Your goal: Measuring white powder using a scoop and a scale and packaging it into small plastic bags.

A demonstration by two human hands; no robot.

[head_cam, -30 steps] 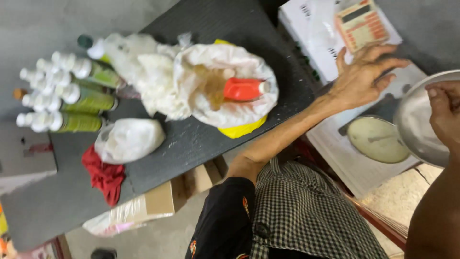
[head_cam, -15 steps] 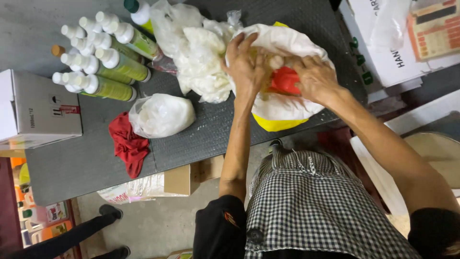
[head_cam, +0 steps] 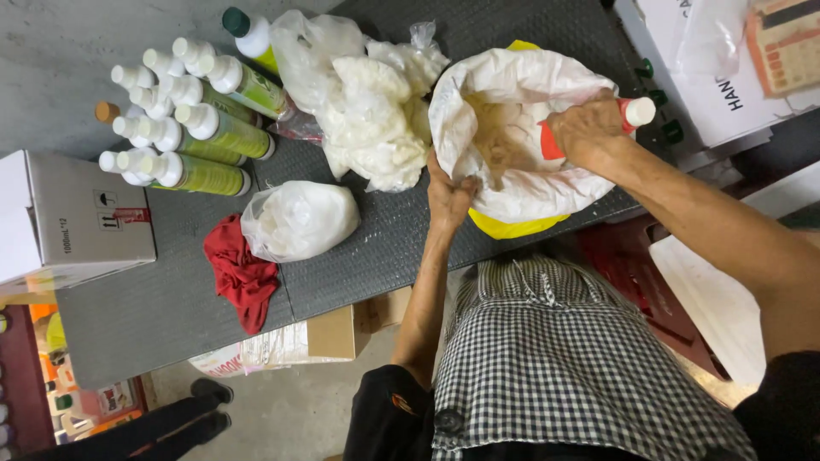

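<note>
— How far along are you?
— My left hand (head_cam: 448, 195) pinches the white sack's (head_cam: 512, 141) near rim; my right hand (head_cam: 585, 130) grips a red bottle (head_cam: 630, 113) over its mouth. Nothing's visibly poured.
— And beyond?
— A white carton (head_cam: 68, 218) at left, green bottles (head_cam: 192, 128) lying farther back.

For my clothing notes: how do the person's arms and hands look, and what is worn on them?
Both forearms are bare. The left hand and the right hand show no gloves, rings or watch. A black sleeve shows at the right upper arm.
</note>
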